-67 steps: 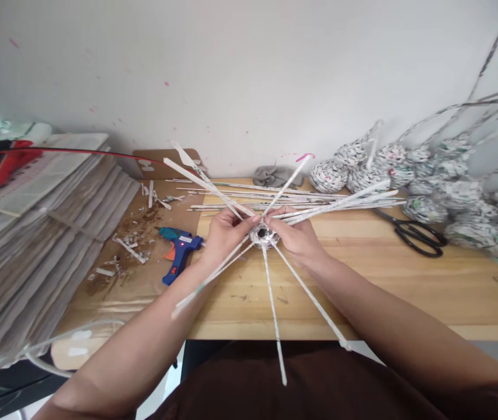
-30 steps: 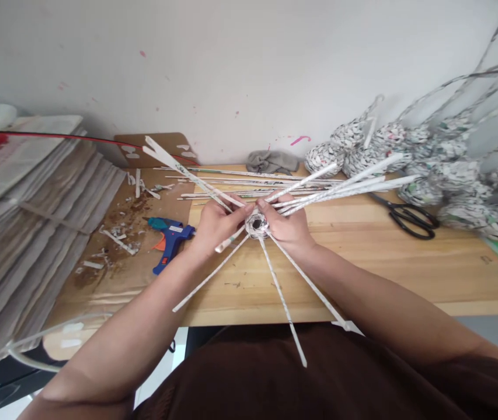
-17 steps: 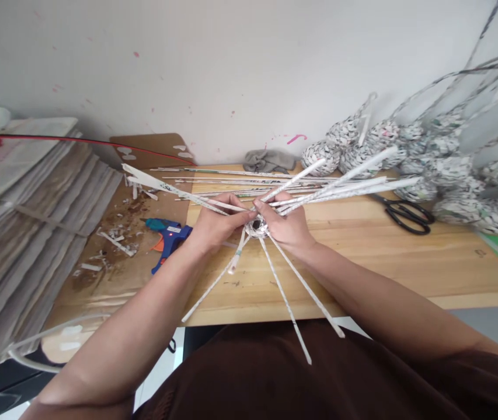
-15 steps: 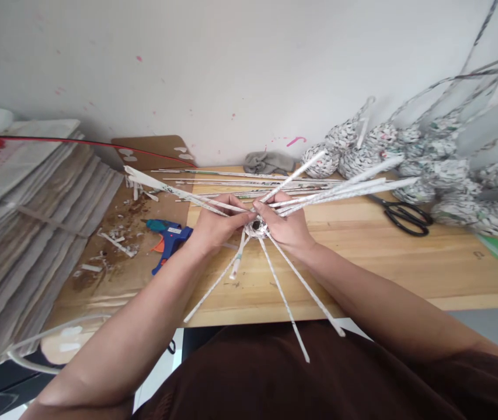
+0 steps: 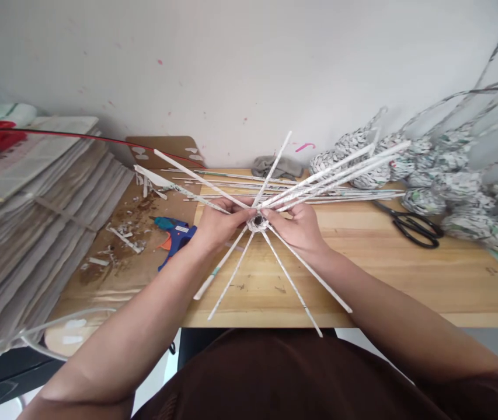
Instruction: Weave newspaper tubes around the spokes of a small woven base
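Between my hands is a small woven paper base, a ring with a dark hole at its centre. Several rolled paper sticks radiate from it like spokes, some toward my body and others toward the wall. My left hand pinches the ring's left edge, thumb on top and fingers underneath. On the other side my right hand grips the ring's right edge, its thumb close to the hole. A bundle of white sticks passes above my right fingers. The fingertips under the ring are hidden.
Loose paper sticks lie behind my hands. A blue glue gun and paper scraps rest at left, beside stacked newspapers. Black scissors and woven paper pieces are at right, a grey cloth by the wall.
The sticks have spread wider: one now points up toward the wall, and another has swung out at lower left. Both hands still hold the ring. The view has shifted slightly.
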### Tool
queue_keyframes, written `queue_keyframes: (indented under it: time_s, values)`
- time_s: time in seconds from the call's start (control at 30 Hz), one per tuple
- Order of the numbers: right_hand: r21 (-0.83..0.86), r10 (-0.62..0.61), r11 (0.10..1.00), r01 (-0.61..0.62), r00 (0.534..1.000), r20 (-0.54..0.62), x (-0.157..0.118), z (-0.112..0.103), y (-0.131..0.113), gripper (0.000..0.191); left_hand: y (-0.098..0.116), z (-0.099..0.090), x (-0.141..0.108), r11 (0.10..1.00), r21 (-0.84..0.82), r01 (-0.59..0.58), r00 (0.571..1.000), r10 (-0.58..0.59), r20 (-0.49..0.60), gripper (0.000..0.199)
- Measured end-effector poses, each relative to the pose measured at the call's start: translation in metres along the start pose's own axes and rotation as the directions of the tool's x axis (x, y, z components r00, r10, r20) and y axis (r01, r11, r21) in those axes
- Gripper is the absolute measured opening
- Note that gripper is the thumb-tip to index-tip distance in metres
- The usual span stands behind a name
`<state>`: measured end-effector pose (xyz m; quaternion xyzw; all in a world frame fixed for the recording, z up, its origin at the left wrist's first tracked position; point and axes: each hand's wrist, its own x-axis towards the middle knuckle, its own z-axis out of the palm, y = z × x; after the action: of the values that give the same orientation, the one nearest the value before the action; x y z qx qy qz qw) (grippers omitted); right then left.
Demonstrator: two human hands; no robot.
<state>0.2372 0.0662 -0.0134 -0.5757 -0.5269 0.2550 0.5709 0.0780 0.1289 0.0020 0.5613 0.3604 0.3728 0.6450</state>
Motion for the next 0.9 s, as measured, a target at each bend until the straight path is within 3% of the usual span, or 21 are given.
queue_keyframes:
  time_s: [0.13,0.23,0.4,0.57,0.7,0.9]
  values:
    - [0.026,-0.094,0.995,0.093,0.995,0.026,0.0,0.001,0.0,0.011,-0.004,0.0,0.0,0.999,-0.052,0.008,0.997,-0.012,-0.071,0.042]
    - [0.02,-0.138,0.99,0.138,0.99,0.006,0.002,0.001,-0.001,0.011,-0.006,0.001,0.001,0.998,-0.041,-0.047,0.993,0.042,-0.111,0.036]
    - [0.113,-0.047,0.992,0.049,0.999,-0.018,0.003,0.0,-0.003,0.015,-0.005,0.003,0.0,0.992,0.012,-0.129,0.984,0.13,-0.125,0.03]
    - [0.12,-0.05,0.992,0.047,0.998,0.023,0.005,0.0,-0.003,0.013,-0.005,0.004,-0.002,0.971,0.136,-0.198,0.961,0.219,-0.168,0.024]
    - [0.135,0.062,0.989,-0.06,0.998,-0.01,0.004,0.002,-0.001,0.015,-0.007,0.007,-0.004,0.93,0.272,-0.246,0.938,0.299,-0.173,0.018]
    - [0.096,0.041,0.995,-0.038,0.999,-0.032,0.0,0.006,-0.002,0.015,-0.008,0.012,-0.005,0.942,0.266,-0.204,0.951,0.256,-0.175,0.014]
